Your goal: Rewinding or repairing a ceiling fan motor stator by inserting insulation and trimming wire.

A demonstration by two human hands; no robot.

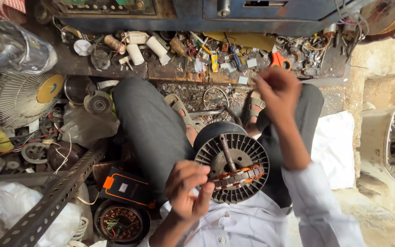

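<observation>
From the head view, your left hand (187, 191) has its fingers pinched on the copper-wound edge of the fan motor stator (232, 167) resting in your lap, while your right hand (277, 91) is raised (blurred), fingers together as if drawing wire. You seem mid-winding; next needs steady tension. The perforated angle bar (56, 196) and cluttered counter (170, 68) crowd you.

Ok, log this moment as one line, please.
left hand: grips copper-wound stator | stator: rests on slotted round motor core in lap | right hand: raised, blurred, pinched, contents unclear
</observation>
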